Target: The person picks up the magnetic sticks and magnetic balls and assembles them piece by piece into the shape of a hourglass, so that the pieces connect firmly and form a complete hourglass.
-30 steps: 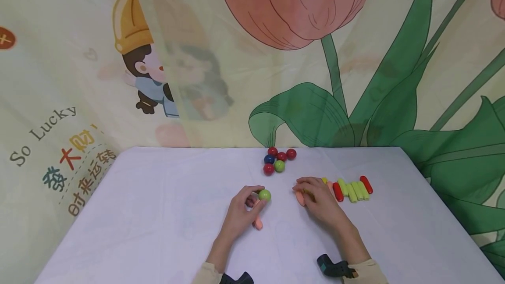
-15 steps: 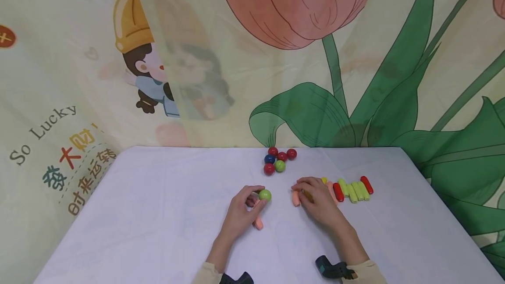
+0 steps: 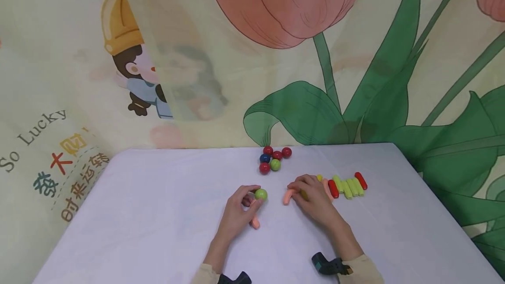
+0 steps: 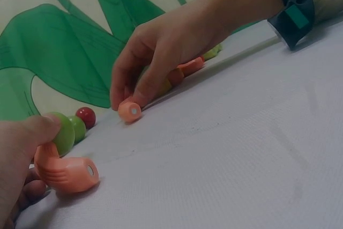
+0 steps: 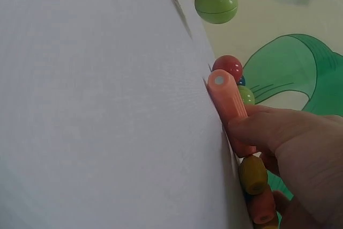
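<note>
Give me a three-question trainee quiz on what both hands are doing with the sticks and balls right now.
1. True or false: the left hand holds a glossy green ball joined to a salmon-orange ribbed plastic stick.
2. What does the right hand grip? A) a red ball B) a salmon-orange plastic stick C) nothing
3. How many balls lie in the loose cluster of red, blue and green balls at the white table's far edge?

Key: 1 true; 2 B; 3 six.
</note>
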A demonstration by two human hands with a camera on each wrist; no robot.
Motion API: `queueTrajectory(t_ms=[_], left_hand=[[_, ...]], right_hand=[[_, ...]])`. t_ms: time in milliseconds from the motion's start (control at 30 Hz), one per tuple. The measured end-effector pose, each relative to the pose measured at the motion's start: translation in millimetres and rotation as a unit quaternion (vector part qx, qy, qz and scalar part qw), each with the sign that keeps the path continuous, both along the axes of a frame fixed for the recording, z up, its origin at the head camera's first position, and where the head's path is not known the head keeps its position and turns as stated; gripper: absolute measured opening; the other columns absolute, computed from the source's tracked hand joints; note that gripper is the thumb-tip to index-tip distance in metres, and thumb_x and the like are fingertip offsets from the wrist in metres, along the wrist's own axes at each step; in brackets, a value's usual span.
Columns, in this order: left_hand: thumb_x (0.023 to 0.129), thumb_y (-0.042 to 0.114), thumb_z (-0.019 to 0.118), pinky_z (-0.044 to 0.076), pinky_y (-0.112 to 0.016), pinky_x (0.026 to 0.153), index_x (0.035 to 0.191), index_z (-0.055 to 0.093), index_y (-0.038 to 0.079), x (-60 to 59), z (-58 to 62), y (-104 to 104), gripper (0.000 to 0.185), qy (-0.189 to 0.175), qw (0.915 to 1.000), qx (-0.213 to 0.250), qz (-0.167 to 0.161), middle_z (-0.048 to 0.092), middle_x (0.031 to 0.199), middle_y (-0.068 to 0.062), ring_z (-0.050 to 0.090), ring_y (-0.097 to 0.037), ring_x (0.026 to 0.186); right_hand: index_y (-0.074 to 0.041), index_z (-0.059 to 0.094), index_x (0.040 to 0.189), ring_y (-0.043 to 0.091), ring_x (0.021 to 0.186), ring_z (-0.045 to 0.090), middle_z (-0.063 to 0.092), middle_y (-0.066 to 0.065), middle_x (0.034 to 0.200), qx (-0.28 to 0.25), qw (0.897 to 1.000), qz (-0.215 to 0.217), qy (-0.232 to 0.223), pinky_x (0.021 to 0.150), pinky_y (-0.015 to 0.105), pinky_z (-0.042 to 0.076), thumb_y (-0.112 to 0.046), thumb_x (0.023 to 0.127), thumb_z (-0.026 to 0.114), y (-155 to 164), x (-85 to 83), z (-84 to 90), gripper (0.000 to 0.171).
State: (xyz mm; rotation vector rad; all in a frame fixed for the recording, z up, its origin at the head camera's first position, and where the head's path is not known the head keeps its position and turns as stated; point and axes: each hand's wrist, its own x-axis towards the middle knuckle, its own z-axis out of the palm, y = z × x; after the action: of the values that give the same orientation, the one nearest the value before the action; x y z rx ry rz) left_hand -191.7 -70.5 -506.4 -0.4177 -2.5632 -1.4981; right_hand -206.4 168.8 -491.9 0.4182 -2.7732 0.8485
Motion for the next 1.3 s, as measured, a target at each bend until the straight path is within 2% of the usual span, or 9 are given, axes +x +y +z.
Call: queueTrajectory(t_ms=[133, 200, 267, 433, 567, 667, 967, 1100, 1300], left_hand=[[0.083, 0.020, 0.072, 0.049, -0.018, 0.069, 0.117, 0.062, 0.024, 2.7, -0.2, -8, 0.036, 0.003, 0.9997, 0.010, 0.021, 0.059, 0.094, 0.010, 0.053, -0.005, 0.076], [0.083, 0.020, 0.072, 0.049, -0.017, 0.068, 0.117, 0.063, 0.022, 2.2, -0.4, -10, 0.036, 0.014, 0.9996, 0.012, 0.020, 0.059, 0.094, 0.010, 0.053, -0.005, 0.076], [0.083, 0.020, 0.072, 0.049, -0.017, 0.068, 0.117, 0.062, 0.021, 1.1, -1.0, -11, 0.035, 0.029, 0.9994, 0.012, 0.016, 0.060, 0.095, 0.009, 0.054, -0.004, 0.075], [0.084, 0.020, 0.072, 0.049, -0.017, 0.067, 0.116, 0.062, 0.022, -0.5, -2.3, -12, 0.034, 0.041, 0.9989, 0.015, 0.016, 0.060, 0.094, 0.008, 0.054, -0.003, 0.074], [0.084, 0.022, 0.071, 0.049, -0.018, 0.067, 0.117, 0.062, 0.023, -0.2, -2.0, -11, 0.034, 0.024, 0.9995, 0.012, 0.018, 0.061, 0.091, 0.007, 0.054, -0.004, 0.074], [0.085, 0.025, 0.071, 0.049, -0.018, 0.067, 0.117, 0.062, 0.024, -0.3, -1.5, -10, 0.033, 0.004, 0.9998, 0.003, 0.021, 0.062, 0.087, 0.007, 0.055, -0.006, 0.074], [0.086, 0.026, 0.069, 0.048, -0.019, 0.068, 0.116, 0.062, 0.026, -1.8, 1.4, -3, 0.031, -0.030, 0.9995, 0.005, 0.010, 0.063, 0.084, 0.008, 0.056, -0.007, 0.074], [0.086, 0.025, 0.068, 0.048, -0.019, 0.069, 0.117, 0.062, 0.021, -1.6, 3.5, 0, 0.032, -0.022, 0.9997, 0.005, -0.001, 0.063, 0.089, 0.009, 0.056, -0.006, 0.075], [0.086, 0.021, 0.068, 0.049, -0.019, 0.069, 0.118, 0.062, 0.017, -1.1, 4.2, 1, 0.033, 0.011, 0.9999, 0.005, -0.010, 0.064, 0.098, 0.007, 0.055, -0.005, 0.077]], right_hand=[[-0.024, 0.068, 0.101, 0.017, 0.111, 0.049, 0.060, -0.004, 0.109, 0.003, 1.000, 0.030, 0.005, 0.094, 0.042, 0.042, -0.021, 0.082, 0.074, -8, -5.8, 0.9, 0.021], [-0.024, 0.067, 0.100, 0.015, 0.108, 0.049, 0.060, -0.005, 0.108, 0.000, 0.999, 0.040, 0.005, 0.093, 0.040, 0.043, -0.020, 0.082, 0.074, -10, -7.1, 2.2, 0.020], [-0.022, 0.067, 0.100, 0.015, 0.106, 0.051, 0.060, -0.005, 0.107, -0.004, 0.999, 0.046, 0.009, 0.098, 0.042, 0.042, -0.018, 0.081, 0.074, -11, -8.3, 3.1, 0.021], [-0.019, 0.067, 0.101, 0.016, 0.106, 0.055, 0.064, -0.005, 0.100, 0.012, 0.999, 0.044, 0.021, 0.112, 0.051, 0.027, -0.022, 0.080, 0.075, -14, -10.7, 3.0, 0.023], [-0.019, 0.068, 0.101, 0.015, 0.100, 0.055, 0.065, -0.006, 0.099, 0.018, 0.999, 0.026, 0.017, 0.100, 0.044, 0.039, -0.025, 0.079, 0.076, -16, -9.4, 4.0, 0.024], [-0.020, 0.068, 0.104, 0.014, 0.099, 0.054, 0.065, -0.006, 0.101, 0.001, 1.000, 0.017, -0.001, 0.088, 0.036, 0.045, -0.023, 0.079, 0.076, -16, -5.7, 6.3, 0.026], [-0.022, 0.066, 0.108, 0.012, 0.100, 0.054, 0.060, -0.006, 0.103, -0.006, 1.000, 0.018, -0.015, 0.085, 0.034, 0.050, -0.022, 0.081, 0.075, -15, 4.6, 12.9, 0.029], [-0.022, 0.065, 0.106, 0.009, 0.094, 0.052, 0.059, -0.008, 0.100, -0.018, 0.999, 0.018, -0.029, 0.082, 0.031, 0.050, -0.021, 0.082, 0.074, -13, 7.7, 14.4, 0.026], [-0.021, 0.064, 0.106, 0.009, 0.084, 0.052, 0.060, -0.008, 0.098, -0.041, 0.998, 0.011, -0.052, 0.075, 0.027, 0.050, -0.020, 0.081, 0.074, -17, 10.2, 16.5, 0.026]])
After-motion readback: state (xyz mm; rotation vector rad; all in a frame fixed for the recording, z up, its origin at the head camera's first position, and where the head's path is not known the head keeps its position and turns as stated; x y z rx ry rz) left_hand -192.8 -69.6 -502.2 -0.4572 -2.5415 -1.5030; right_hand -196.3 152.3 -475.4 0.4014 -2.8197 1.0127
